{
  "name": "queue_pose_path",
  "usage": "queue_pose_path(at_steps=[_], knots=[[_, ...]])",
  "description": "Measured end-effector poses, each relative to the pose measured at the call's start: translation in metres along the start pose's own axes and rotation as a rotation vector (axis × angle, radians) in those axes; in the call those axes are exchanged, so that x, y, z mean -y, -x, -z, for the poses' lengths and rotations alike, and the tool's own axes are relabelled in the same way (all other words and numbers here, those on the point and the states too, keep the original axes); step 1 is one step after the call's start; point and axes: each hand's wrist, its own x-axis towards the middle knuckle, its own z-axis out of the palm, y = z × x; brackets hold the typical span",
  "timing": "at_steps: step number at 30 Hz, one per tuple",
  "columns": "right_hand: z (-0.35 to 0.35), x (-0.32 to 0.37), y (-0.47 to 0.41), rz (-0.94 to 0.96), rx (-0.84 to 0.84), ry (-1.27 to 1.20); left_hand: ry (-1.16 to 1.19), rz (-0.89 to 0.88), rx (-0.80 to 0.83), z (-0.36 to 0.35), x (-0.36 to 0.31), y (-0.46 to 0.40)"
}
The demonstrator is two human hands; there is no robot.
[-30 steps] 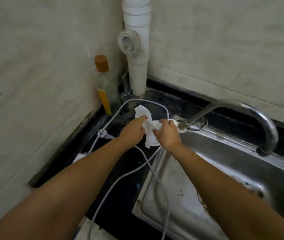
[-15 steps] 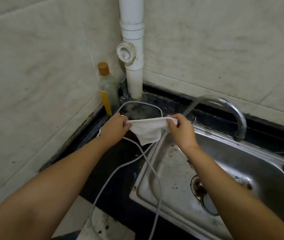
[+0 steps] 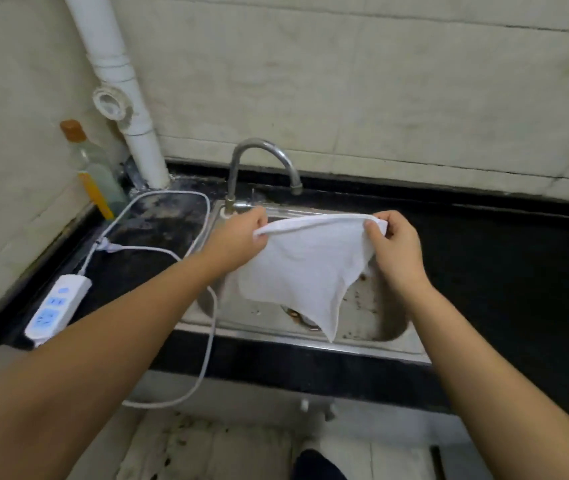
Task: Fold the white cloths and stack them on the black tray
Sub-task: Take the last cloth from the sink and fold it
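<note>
Holding a white cloth (image 3: pixel 305 261) stretched at centre frame above the steel sink (image 3: pixel 373 306), left hand (image 3: pixel 238 239) and right hand (image 3: pixel 394 247) each keeping a clenched grip on a top corner; lower edge hanging loose. Power strip (image 3: pixel 56 308) lying on the black tabletop (image 3: pixel 505 258) at left.

Two bare forearms and hands, no sleeves in view

Both arms enter from the bottom corners uncovered as far as the frame shows. The left hand (image 3: pixel 238 237) and right hand (image 3: pixel 397 251) wear no gloves, rings, watch or bands that can be made out. Short fingernails show on the right hand. A dark garment patch (image 3: pixel 317 465) appears low between the arms, too cropped to identify.
</note>
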Motion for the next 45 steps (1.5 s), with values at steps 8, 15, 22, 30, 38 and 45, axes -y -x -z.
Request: queue_pose_path(at_steps=[8,15,22,30,38,45], knots=[[0.194,-0.082,-0.033,-0.099,-0.283,0.065,0.249,-0.096,0.206,-0.093,-0.179,-0.076],[0.353,-0.159,-0.078,-0.152,-0.241,0.083,0.663,-0.051,0.124,-0.179,-0.320,-0.122],[0.413,-0.252,-0.030,-0.366,0.108,0.153,0.514,-0.003,0.500,-0.287,-0.320,-0.084],[0.405,-0.316,0.024,-0.651,0.431,0.211,0.356,0.153,0.714,-0.345,-0.281,-0.040],[0.371,-0.329,-0.061,-0.582,0.163,0.304,0.254,0.219,0.362,-0.355,-0.298,-0.098],[0.338,-0.344,-0.069,-0.422,0.188,0.876,-0.083,0.224,0.174,-0.382,-0.303,-0.100]])
